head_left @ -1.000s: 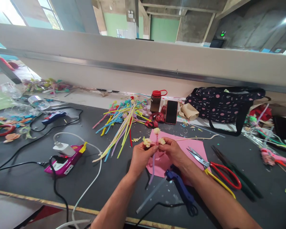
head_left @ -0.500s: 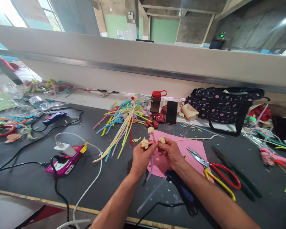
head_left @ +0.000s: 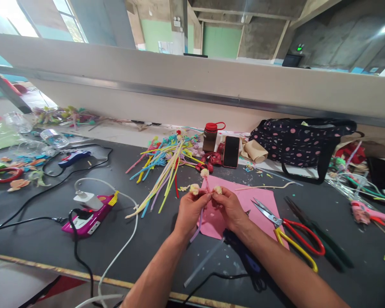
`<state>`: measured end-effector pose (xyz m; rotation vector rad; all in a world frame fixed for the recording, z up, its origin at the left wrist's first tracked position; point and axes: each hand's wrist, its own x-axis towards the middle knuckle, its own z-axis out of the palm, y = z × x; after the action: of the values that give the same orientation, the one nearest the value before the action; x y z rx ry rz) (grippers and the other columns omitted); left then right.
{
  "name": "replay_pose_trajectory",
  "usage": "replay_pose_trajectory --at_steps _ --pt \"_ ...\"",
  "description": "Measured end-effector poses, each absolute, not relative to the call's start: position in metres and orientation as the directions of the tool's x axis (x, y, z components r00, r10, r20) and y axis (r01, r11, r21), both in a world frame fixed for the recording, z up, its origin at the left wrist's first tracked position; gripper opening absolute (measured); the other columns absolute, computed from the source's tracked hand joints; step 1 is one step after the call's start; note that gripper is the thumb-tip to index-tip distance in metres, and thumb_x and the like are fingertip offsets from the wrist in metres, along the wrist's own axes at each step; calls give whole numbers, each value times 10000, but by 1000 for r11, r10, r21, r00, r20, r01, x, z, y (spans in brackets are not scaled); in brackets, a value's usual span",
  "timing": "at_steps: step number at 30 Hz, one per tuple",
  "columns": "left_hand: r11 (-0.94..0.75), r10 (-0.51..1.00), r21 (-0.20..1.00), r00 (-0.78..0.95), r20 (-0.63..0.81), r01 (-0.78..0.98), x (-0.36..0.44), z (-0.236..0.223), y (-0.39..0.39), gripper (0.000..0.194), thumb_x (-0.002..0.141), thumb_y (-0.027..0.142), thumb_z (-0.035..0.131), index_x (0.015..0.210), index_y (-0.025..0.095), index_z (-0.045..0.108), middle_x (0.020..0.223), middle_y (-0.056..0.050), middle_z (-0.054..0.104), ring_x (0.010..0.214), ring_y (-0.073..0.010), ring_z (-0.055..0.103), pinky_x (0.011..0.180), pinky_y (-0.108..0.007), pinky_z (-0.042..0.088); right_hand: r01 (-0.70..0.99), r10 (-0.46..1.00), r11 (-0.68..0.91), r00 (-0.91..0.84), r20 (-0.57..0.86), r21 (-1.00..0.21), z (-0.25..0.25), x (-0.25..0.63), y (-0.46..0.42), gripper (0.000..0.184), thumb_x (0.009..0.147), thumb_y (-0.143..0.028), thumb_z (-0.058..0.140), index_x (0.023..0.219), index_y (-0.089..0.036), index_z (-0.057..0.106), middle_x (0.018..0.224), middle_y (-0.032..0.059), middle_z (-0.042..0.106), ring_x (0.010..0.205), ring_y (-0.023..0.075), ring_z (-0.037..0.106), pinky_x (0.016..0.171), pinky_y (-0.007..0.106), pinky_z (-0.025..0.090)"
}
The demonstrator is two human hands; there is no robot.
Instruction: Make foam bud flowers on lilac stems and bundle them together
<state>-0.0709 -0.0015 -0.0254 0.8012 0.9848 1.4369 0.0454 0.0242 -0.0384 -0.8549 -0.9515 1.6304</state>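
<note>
Between my fingertips is a small pipe-cleaner flower piece (head_left: 205, 173) with several cream fuzzy tufts, pinkish stems and a lilac stem hanging below. My left hand (head_left: 192, 211) pinches it from the left, beside one tuft. From the right, my right hand (head_left: 229, 207) pinches it near another tuft. The exact joint where the fingertips meet is hidden. Under both hands lies a pink sheet (head_left: 256, 199). A dark blue glue gun (head_left: 244, 252) with a clear glue stick (head_left: 203, 263) rests below my right wrist. Red-and-yellow handled scissors (head_left: 285, 226) lie right of my right hand.
Dark green-handled pliers (head_left: 321, 235) lie beside the scissors. A pile of coloured pipe cleaners (head_left: 167, 158) is behind my left hand. A magenta power strip (head_left: 90, 216) with cables sits left. At the back stand a bottle (head_left: 209, 139), a phone (head_left: 231, 152) and a patterned bag (head_left: 298, 143).
Both hands stay nearly in place, still pinching the flower piece. Its lilac stem has swung left at the lower end, and the left tuft has tipped slightly upward.
</note>
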Motion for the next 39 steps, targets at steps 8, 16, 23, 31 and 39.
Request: replay_pose_trajectory --at_steps 8,16,23,31,39 --pt "177 973 806 -24 -231 -565 -80 -20 2 217 595 261 740 674 130 586 521 46 548 398 -34 451 392 -154 307 -294 973 -141 -217 -77 -946 -35 53 31 274 684 -285 636 937 -180 616 862 35 638 684 122 534 627 243 394" --pt "303 953 809 134 -274 -504 -82 -19 1 240 634 309 716 647 128 560 495 37 528 364 -25 414 360 -147 252 114 873 445 -276 402 -888 -10 72 30 397 686 -217 619 1073 -238 535 1106 54 548 944 194 523 787 327 411" --pt "282 959 862 147 -241 -421 -79 -22 -1 263 633 345 718 632 129 568 444 52 477 339 -29 367 363 -161 239 391 716 691 -482 505 -608 -8 75 29 87 736 -127 539 750 -212 553 711 -1 568 669 146 516 658 281 395" --pt "208 977 918 126 -175 -338 -78 -28 1 199 612 276 731 603 109 623 507 15 543 404 -44 415 412 -174 288 555 565 813 -682 464 -175 0 83 32 85 830 -187 493 796 -170 569 834 70 614 819 195 523 722 327 349" --pt "169 984 945 96 -147 -281 -79 -27 1 193 626 282 708 591 120 607 496 21 533 379 -48 409 403 -187 287 577 571 805 -695 437 -136 -5 79 32 119 869 -204 463 823 -151 559 845 80 603 841 193 514 755 321 354"
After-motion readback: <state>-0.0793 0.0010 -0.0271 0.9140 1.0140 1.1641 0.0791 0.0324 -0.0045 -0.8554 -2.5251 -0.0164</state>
